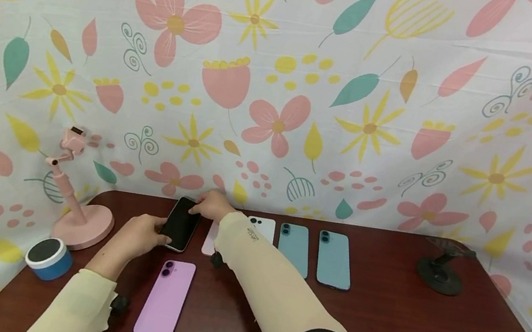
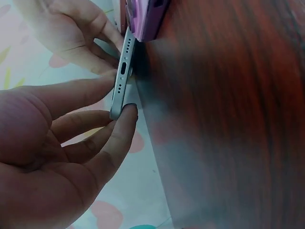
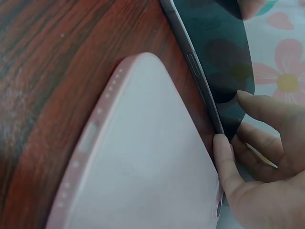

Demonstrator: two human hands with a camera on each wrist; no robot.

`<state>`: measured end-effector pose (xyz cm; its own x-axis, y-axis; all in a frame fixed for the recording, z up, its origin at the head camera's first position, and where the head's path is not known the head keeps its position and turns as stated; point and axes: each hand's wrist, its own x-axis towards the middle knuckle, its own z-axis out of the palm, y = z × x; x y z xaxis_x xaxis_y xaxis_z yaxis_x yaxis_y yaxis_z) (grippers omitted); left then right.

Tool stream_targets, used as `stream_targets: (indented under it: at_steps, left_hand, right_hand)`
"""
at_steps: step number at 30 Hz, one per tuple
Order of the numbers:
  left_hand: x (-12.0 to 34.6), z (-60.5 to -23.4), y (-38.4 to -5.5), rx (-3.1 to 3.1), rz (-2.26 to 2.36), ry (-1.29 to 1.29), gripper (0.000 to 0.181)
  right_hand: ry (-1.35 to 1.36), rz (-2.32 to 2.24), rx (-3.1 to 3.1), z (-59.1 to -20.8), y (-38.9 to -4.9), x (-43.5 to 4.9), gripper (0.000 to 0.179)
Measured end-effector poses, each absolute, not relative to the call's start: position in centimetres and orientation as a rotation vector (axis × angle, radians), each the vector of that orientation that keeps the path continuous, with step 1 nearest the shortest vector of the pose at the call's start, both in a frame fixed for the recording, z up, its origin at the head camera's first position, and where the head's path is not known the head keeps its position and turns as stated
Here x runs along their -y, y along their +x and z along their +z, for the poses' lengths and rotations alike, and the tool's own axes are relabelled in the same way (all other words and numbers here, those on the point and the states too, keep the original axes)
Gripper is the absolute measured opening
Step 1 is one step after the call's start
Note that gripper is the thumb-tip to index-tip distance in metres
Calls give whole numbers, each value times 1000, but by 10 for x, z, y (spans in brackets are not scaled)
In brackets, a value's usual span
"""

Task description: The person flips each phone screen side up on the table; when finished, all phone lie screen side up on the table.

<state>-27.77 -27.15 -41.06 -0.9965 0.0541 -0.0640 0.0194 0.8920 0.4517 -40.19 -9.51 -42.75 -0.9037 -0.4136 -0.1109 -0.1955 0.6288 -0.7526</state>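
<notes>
A phone with its dark screen up [image 1: 181,224] is at the back left of the table, held by both hands. My left hand [image 1: 143,236] grips its near left corner, and the left wrist view shows fingers on both faces of the silver frame [image 2: 122,71], beside the charging port. At the far right corner, my right hand [image 1: 212,206] pinches the edge between thumb and fingers. Whether the phone touches the table I cannot tell. Just right of it lies a pink phone [image 3: 143,143], back up, partly hidden by the right arm in the head view.
Nearer the front lies a purple phone [image 1: 164,299]. A white phone [image 1: 265,228] and two blue phones, one left [image 1: 293,251] and one right [image 1: 334,261], continue the row. Left stand a pink stand [image 1: 83,226] and blue-white jar [image 1: 49,259]; right, a dark stand [image 1: 439,274].
</notes>
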Motion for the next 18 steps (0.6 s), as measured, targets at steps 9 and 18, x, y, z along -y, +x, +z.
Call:
stream_targets:
  at_steps: [9, 18]
  left_hand:
    - [273, -420, -282, -2888, 767, 113, 70]
    - [267, -418, -283, -2988, 529, 166, 59]
  right_hand:
    - [-570, -1056, -2649, -424, -395, 93, 37]
    - [-604, -886, -2792, -434, -409, 106, 49]
